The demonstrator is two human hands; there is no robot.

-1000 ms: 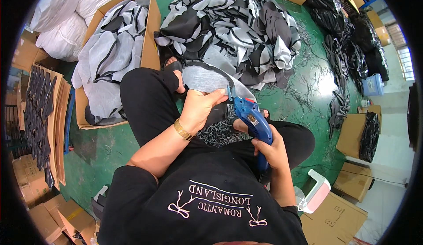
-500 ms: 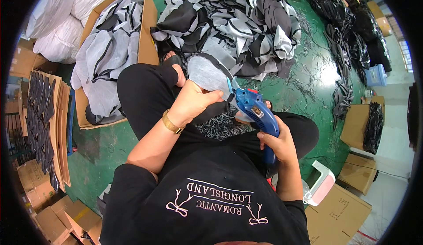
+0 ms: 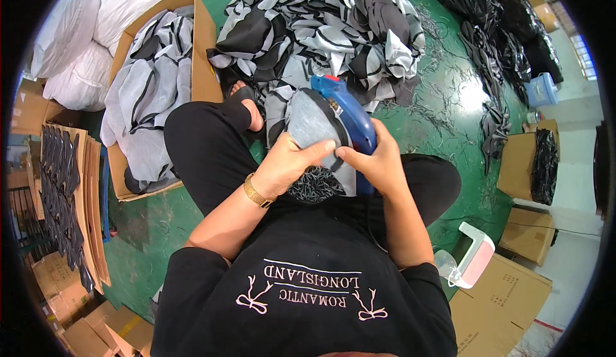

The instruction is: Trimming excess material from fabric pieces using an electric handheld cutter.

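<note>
My left hand (image 3: 287,166) is closed on a light grey fabric piece (image 3: 310,121) with a black edge strip, its thumb on top. In my right hand (image 3: 380,161) is a blue handheld electric fabric cutter (image 3: 350,110) with a red button, its front end tilted up and away from me. The cutter's body lies against the right side of the fabric, and my right thumb reaches to the black strip. The blade end is hidden behind the cutter's head. Below my hands, a heap of thin black and grey trimmings (image 3: 316,186) shows between my legs.
A big pile of grey and black fabric pieces (image 3: 385,17) lies ahead on the green floor. An open cardboard box (image 3: 205,49) of fabric stands at the left. Loose trimmings (image 3: 443,110) and black plastic bags (image 3: 513,17) are to the right, a pink-and-white device (image 3: 477,262) lower right.
The cutter has swung more upright and come closer to my left hand. My right hand has moved up and left, its thumb now at the fabric. The fabric has turned and lies nearer the cutter's side.
</note>
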